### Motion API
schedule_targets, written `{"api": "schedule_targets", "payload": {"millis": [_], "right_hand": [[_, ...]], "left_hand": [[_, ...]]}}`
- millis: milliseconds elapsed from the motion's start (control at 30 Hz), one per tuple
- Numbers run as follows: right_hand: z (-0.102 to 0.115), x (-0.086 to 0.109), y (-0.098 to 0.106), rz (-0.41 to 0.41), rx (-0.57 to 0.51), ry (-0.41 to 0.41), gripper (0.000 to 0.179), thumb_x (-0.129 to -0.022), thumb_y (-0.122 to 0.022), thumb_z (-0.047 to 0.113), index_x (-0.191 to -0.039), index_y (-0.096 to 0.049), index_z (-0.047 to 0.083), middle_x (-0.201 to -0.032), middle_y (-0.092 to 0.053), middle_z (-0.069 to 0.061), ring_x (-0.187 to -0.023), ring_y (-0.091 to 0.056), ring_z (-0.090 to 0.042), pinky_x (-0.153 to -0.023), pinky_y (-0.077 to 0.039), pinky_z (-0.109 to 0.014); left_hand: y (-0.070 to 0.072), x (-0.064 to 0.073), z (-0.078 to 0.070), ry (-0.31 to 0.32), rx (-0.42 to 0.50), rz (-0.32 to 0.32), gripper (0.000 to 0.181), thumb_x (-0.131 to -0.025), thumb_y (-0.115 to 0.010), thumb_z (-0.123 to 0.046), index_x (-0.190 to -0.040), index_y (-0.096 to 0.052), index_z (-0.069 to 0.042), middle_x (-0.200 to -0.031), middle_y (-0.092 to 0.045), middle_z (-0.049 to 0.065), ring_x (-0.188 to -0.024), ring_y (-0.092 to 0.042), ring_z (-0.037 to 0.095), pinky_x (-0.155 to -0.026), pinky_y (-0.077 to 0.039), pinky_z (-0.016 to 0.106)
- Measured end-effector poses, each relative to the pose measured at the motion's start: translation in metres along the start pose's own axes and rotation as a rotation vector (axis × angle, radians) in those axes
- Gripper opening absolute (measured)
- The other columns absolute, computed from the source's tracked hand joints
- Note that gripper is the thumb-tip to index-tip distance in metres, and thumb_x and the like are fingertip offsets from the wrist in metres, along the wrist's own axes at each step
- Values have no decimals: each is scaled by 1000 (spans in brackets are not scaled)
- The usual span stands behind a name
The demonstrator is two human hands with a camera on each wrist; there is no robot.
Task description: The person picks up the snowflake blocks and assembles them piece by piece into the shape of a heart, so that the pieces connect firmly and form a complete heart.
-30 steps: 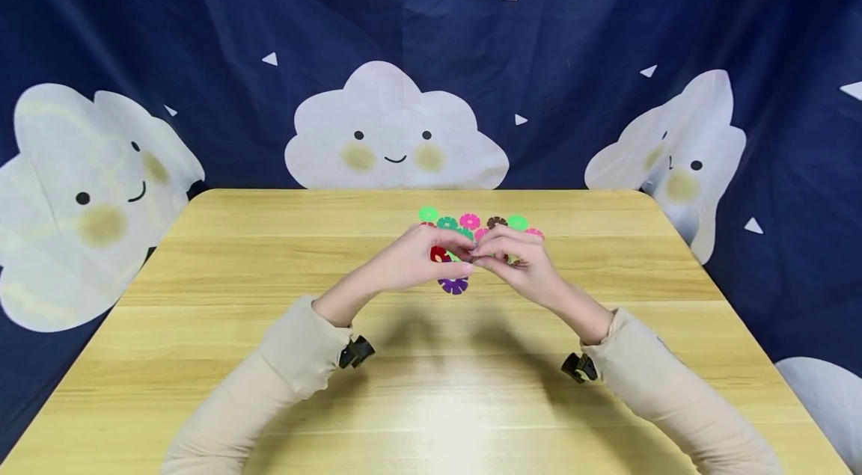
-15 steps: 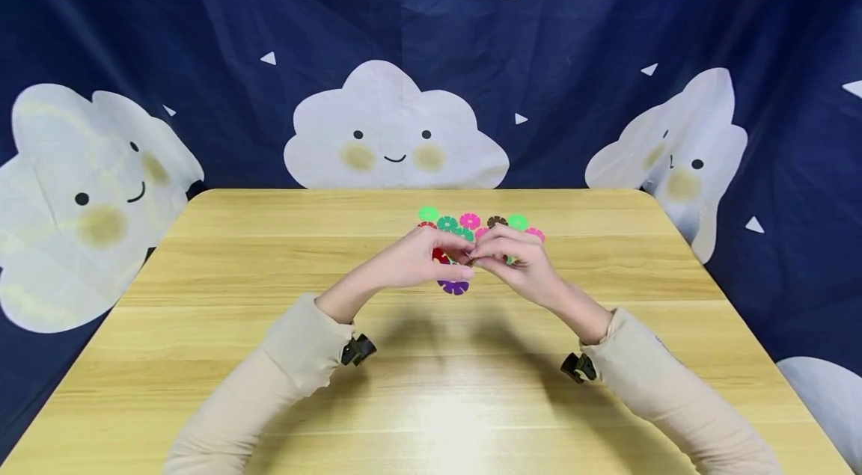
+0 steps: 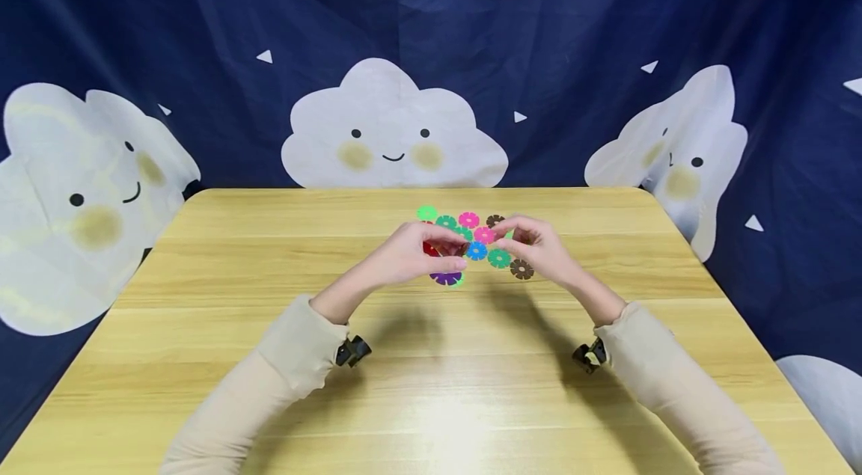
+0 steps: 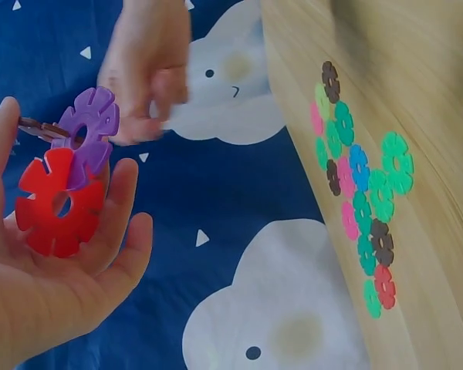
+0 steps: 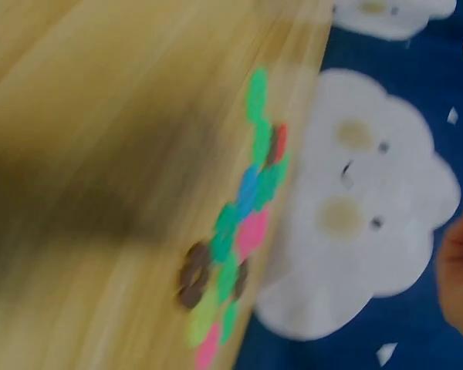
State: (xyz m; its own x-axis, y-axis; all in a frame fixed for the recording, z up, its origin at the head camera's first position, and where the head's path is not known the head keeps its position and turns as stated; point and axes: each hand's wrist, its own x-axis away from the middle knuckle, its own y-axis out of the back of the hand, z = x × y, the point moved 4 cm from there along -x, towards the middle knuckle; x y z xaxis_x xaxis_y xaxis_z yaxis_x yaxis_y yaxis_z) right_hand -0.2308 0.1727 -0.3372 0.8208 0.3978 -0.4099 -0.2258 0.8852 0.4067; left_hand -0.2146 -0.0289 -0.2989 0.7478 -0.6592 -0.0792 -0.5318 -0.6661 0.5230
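Observation:
My left hand [image 3: 417,254] holds a small cluster of joined plastic snowflake discs above the table. In the left wrist view the cluster shows a red disc [image 4: 58,208], a purple disc [image 4: 92,127] slotted into it, and a brown disc [image 4: 40,129] seen edge-on near the thumb. The fingers lie behind the cluster. To the right, my right hand [image 3: 535,247] hovers over loose discs with thumb and fingers loosely bent and nothing visible between them. Nearest to it are a pink disc [image 3: 484,236], a green disc [image 3: 499,258] and a brown disc [image 3: 521,269].
Several more loose discs lie flat beyond the hands on the wooden table [image 3: 269,250], among them a blue disc [image 3: 477,250] and a light green disc [image 3: 426,213]. Behind the table's far edge hangs a dark blue curtain [image 3: 572,26] with cloud faces.
The right hand has come away from the cluster and moved right, uncovering the blue, green and brown discs. The left hand stays nearly in place with the cluster.

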Motion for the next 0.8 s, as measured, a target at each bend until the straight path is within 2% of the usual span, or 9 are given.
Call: {"api": "schedule_targets", "payload": {"millis": [100,200,333,467,600,800], "right_hand": [[-25,3,9,94,84,-212,18,-85,-60,1,-102,-62,-7,-84,-60,-11,-55,-43,-8,-49,-37,-20],[-47,9,16,145,156,-319,25,-87,-60,6,-106,-60,-9,-92,-58,-17,-64,-47,-10,-56,-40,-21],[-70,17,23,178,272,-376,28,-86,-61,6,-108,-59,-10,-91,-59,-18,-67,-49,-11,-58,-42,-24],[-84,24,25,254,393,-424,33,-85,-62,5,-113,-57,-9,-84,-60,-15,-65,-50,-16,-55,-42,-26],[-91,27,23,306,461,-423,40,-83,-63,4,-118,-53,-10,-81,-61,-13,-71,-54,-19,-60,-43,-28],[-97,27,17,374,570,-411,41,-80,-66,5,-117,-55,-8,-69,-54,-6,-63,-45,-15,-60,-38,-28]], "left_hand": [[2,2,1,12,35,-18,39,-81,-69,-17,-114,-62,2,-101,-67,12,-85,-62,15,-75,-51,25],[4,3,1,27,64,-36,38,-79,-70,-15,-113,-62,2,-99,-67,11,-83,-62,15,-73,-51,26],[5,3,4,46,78,-52,38,-79,-71,-16,-113,-63,0,-98,-68,9,-83,-63,15,-71,-51,26],[6,2,4,45,75,-60,37,-79,-71,-17,-112,-64,-1,-98,-68,8,-82,-63,15,-70,-51,26],[6,2,4,30,66,-64,37,-79,-71,-17,-112,-64,-1,-97,-68,8,-80,-62,15,-69,-51,27],[6,4,4,33,73,-65,37,-79,-71,-16,-112,-64,-2,-96,-68,8,-78,-61,15,-67,-51,27]]}}
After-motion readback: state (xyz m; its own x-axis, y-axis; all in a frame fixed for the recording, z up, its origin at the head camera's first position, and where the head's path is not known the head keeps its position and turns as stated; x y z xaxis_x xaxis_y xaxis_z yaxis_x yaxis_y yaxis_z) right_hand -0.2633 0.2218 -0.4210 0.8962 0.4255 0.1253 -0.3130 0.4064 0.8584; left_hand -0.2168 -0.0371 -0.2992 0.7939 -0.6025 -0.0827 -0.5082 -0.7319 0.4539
